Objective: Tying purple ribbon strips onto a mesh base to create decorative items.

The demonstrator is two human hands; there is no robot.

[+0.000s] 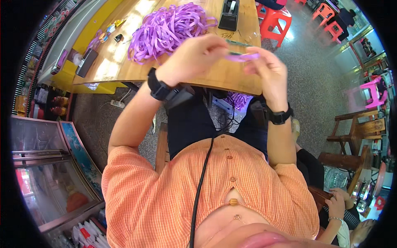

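Observation:
A short length of purple ribbon (pixel 243 57) stretches between my two hands, over the near right part of the wooden table. My left hand (pixel 197 53) has its fingers curled together at the ribbon's left end; they are slightly blurred. At the other end, my right hand (pixel 269 71) pinches the ribbon between thumb and fingers. Something thin and dark green shows beside the ribbon, too small to make out. Just beyond my left hand lies a big loose heap of purple ribbons (pixel 169 29). A black tape dispenser (pixel 229 15) stands to the right of this heap.
The wooden table (pixel 113 68) has small wrapped items at its left. More purple ribbons (pixel 237 100) sit below its front edge. A red stool (pixel 276 25) stands beyond the right edge. At lower right, another person's hands (pixel 338 202) rest near a wooden chair. A black cable (pixel 202 177) runs down my front.

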